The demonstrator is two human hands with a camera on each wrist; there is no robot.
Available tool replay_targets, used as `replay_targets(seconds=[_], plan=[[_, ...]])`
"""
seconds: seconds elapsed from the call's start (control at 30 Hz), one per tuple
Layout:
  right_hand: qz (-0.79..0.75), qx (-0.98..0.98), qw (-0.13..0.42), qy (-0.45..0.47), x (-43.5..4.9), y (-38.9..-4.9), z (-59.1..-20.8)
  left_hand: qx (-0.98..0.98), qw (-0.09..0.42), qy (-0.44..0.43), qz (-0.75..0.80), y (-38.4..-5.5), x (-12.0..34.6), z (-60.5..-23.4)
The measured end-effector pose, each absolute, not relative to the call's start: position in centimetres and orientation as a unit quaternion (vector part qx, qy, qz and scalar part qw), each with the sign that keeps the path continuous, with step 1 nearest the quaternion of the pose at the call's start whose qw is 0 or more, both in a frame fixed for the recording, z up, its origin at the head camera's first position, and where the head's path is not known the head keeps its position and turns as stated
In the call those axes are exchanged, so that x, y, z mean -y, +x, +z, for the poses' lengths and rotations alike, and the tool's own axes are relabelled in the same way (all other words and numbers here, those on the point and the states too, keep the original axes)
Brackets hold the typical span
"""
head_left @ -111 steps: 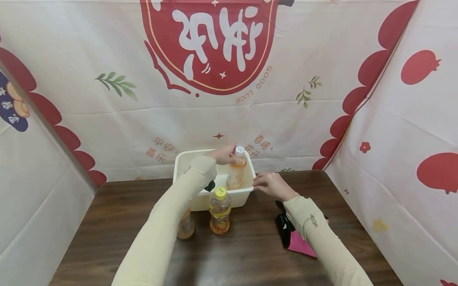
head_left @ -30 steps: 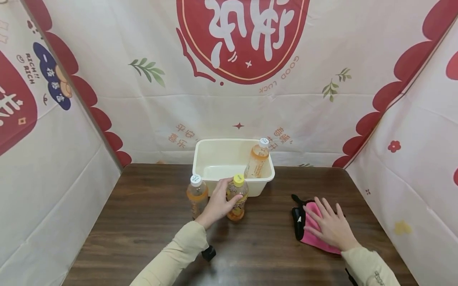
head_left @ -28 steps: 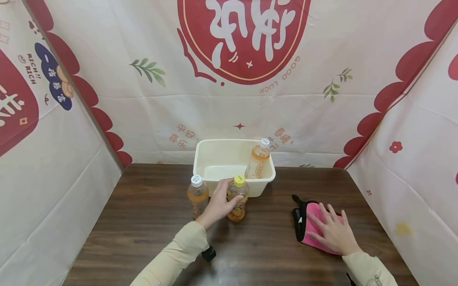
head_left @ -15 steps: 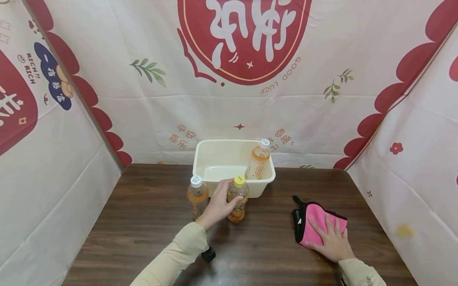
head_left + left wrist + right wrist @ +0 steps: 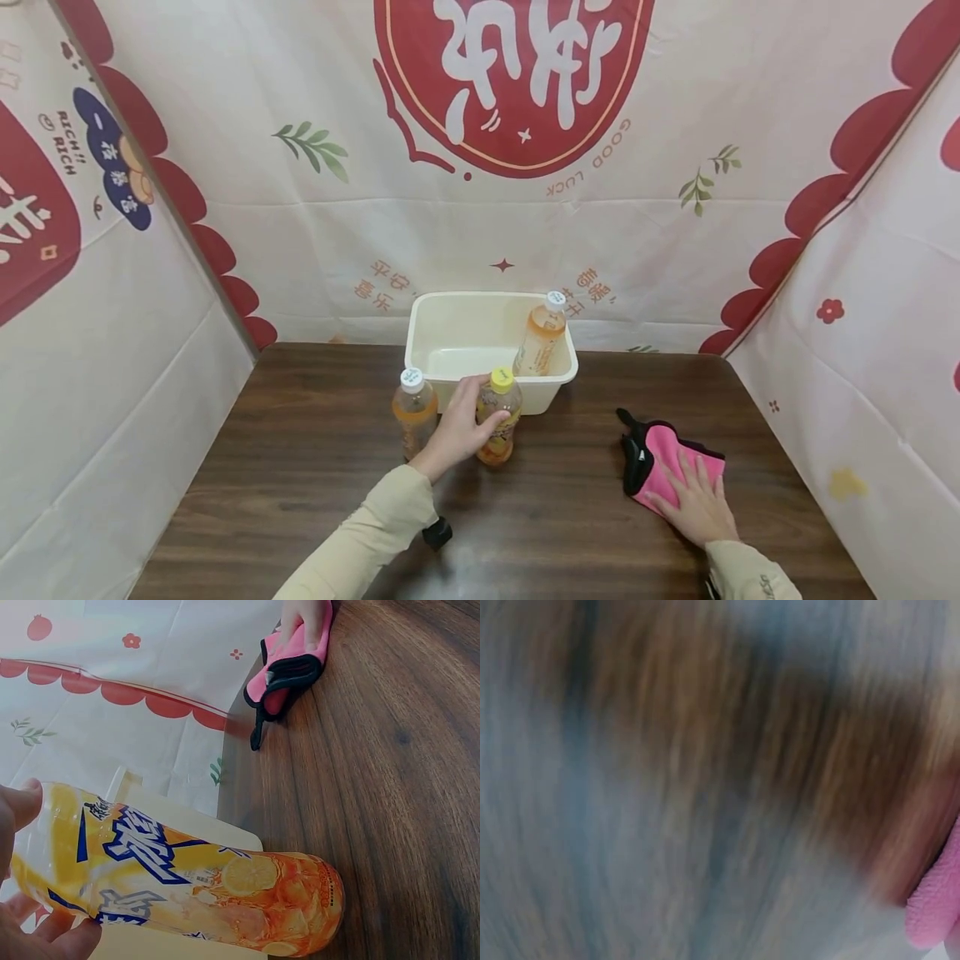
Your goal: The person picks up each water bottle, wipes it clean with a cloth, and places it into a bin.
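My left hand (image 5: 461,425) grips the upper part of a clear drink bottle with a yellow cap (image 5: 501,417). In the left wrist view the bottle's label (image 5: 172,862) shows lemon slices and ice cubes, and its base meets the wood. At the right, my right hand (image 5: 697,504) rests with extended fingers on a pink cloth with black edging and a loop (image 5: 662,454). Fuzzy pink cloth (image 5: 934,904) fills one corner of the blurred right wrist view. A white-capped bottle (image 5: 415,417) stands left of my left hand, partly hidden by it.
Behind the yellow-capped bottle stands a cream plastic bin (image 5: 442,321); another white-capped bottle (image 5: 542,337) leans in its right end. The dark wooden table (image 5: 315,450) ends at patterned white fabric walls (image 5: 360,242).
My left hand has gone from the white-capped bottle in the bin to the yellow-capped one. My right hand has left the bin rim and come down on the pink cloth, which has shifted slightly.
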State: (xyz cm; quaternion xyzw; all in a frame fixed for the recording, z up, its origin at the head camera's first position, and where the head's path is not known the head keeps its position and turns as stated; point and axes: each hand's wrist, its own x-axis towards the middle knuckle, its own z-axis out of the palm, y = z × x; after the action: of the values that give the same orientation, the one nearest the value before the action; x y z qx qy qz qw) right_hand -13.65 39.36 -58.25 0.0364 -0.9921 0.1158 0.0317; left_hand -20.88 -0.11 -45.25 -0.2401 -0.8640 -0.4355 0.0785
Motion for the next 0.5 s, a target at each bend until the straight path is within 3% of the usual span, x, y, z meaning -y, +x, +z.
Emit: replay_targets(seconds=[0.5], plan=[[0.172, 0.970, 0.169, 0.009, -38.44, -13.77, -57.99, 0.864, 0.061, -0.234, -0.442, -21.14, 0.10, -45.36]])
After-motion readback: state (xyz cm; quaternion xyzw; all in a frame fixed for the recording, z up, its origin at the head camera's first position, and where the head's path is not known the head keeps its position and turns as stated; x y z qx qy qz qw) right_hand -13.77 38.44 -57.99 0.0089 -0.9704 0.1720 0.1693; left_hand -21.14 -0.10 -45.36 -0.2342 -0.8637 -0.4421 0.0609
